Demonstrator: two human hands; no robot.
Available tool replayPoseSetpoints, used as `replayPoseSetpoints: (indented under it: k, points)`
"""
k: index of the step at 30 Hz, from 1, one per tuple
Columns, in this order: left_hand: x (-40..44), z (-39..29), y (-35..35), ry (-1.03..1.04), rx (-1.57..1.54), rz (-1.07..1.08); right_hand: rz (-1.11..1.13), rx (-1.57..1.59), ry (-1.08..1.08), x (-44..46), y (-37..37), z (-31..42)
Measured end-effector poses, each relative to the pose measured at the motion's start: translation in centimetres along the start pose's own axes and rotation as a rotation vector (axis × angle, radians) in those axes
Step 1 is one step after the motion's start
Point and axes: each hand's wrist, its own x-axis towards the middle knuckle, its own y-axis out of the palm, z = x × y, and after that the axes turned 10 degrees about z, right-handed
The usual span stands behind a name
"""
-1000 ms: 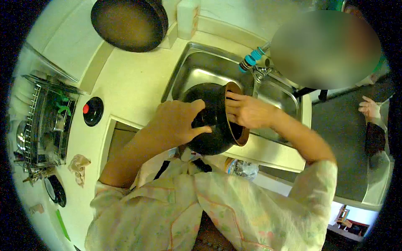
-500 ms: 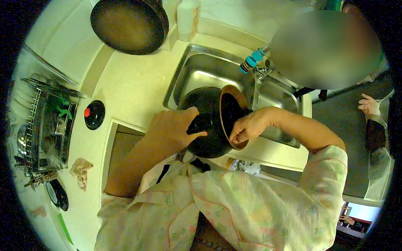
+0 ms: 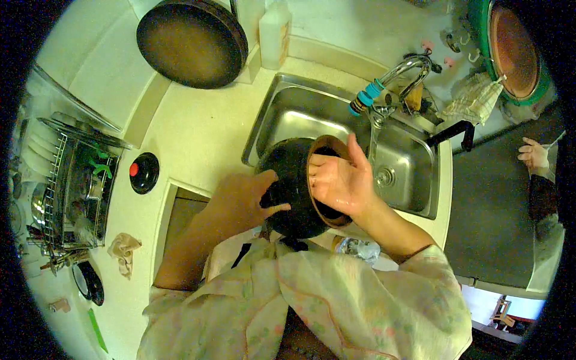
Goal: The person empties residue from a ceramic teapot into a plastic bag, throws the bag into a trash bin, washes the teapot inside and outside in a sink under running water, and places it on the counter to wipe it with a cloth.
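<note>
A dark round pot (image 3: 287, 155) with a brown rim is tilted on its side at the front edge of the sink, its mouth facing right. My left hand (image 3: 240, 198) grips the pot from its left side, thumb and fingers apart against the dark surface. At the mouth is my right hand (image 3: 341, 183), its wet-looking palm turned up toward me and thumb raised. Its fingers reach left across the opening to the rim; no object shows in it. Much of the pot's inside is hidden behind this hand.
Behind the pot lies a double steel sink (image 3: 273, 102) with a blue-tipped faucet (image 3: 367, 99). A large pan (image 3: 192, 45) leans at the back. Left are a black lid (image 3: 144, 174), a cloth (image 3: 124, 255) and a dish rack (image 3: 72, 192). Another person's hand (image 3: 533, 155) shows far right.
My right hand has turned from knuckles-up with curled fingers to palm-up with its thumb raised. My left hand still holds the pot. The view has shifted slightly.
</note>
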Motion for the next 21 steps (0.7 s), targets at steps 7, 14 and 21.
replayPoseSetpoints:
  k: [7,14,21]
  points:
    - [-0.5,-0.1,1.0,0.093,0.084,-0.119,-0.592,-0.095,-0.201,-1.1,-3.2,-0.9]
    - [-1.4,-0.8,0.6,0.066,0.034,0.03,-0.16,-0.003,-0.357,0.2,-1.7,-0.4]
    - [-1.7,-0.5,1.4,-0.012,-0.03,0.004,-0.178,-0.124,0.06,-1.0,1.6,-2.1]
